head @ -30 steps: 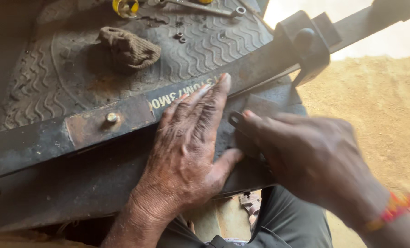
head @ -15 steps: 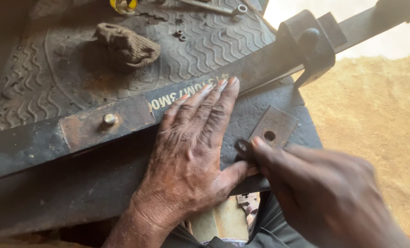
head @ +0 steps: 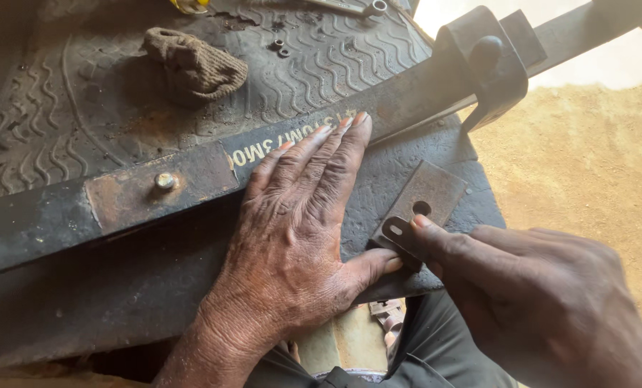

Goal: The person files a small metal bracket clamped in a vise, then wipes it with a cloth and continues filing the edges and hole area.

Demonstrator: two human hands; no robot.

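My left hand (head: 299,223) lies flat, fingers spread, with its fingertips on a long dark steel bar (head: 134,194) and its palm on the rubber mat below it. My right hand (head: 544,287) comes in from the lower right and pinches a small dark metal piece with a slot (head: 396,231) right beside my left thumb. Just beyond that piece a flat rusty plate with one round hole (head: 425,194) rests on the mat. A bolt head (head: 165,180) sticks up from the bar to the left.
A heavy steel clamp bracket (head: 486,65) wraps the bar at the upper right. A crumpled brown rag (head: 195,66), small nuts (head: 278,44) and a wrench (head: 350,7) lie on the ribbed rubber mat (head: 321,65). Sandy ground (head: 587,158) lies to the right.
My right hand has drawn back toward the lower right, uncovering the holed plate, and now holds the small piece at its near edge. My left hand stays pressed in place.
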